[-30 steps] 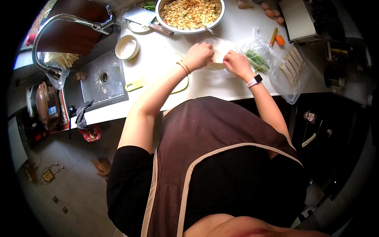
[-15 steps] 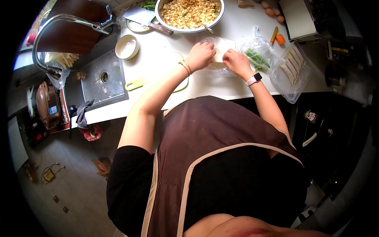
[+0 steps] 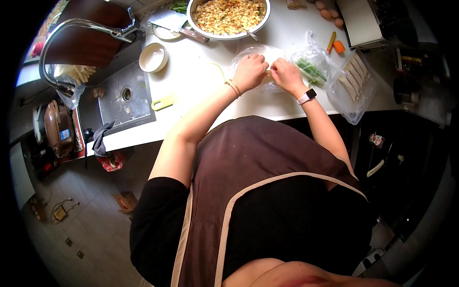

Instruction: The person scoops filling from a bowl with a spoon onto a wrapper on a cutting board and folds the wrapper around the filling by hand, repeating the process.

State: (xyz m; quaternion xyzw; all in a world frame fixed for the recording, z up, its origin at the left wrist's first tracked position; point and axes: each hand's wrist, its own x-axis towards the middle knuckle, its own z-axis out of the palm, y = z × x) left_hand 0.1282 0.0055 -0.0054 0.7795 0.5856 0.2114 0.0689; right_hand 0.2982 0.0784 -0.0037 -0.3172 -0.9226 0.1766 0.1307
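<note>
My left hand (image 3: 251, 73) and my right hand (image 3: 287, 76) work close together over a clear plastic bag (image 3: 237, 58) on the white counter. Both have their fingers pinched at a thin white dough sheet (image 3: 268, 72), of which only a bit shows between them; the rest is under my fingers. Right of my right hand lies another clear bag with green leafy vegetables (image 3: 311, 71). Beyond my hands stands a large metal bowl (image 3: 190, 19) full of a chopped yellow and orange filling, with a utensil handle over its rim.
Several pale rolls (image 3: 355, 79) lie in a bag at the right. Left are a white bowl (image 3: 153, 57), a cleaver (image 3: 169, 20), a cutting board with a green handle (image 3: 164, 102) and the sink (image 3: 125, 103). Eggs (image 3: 326, 14) and an orange cap (image 3: 339, 46) sit at the back right.
My left hand has moved right and slightly down, closer to my right hand. Less of the white sheet shows between them now. The right hand has barely shifted.
</note>
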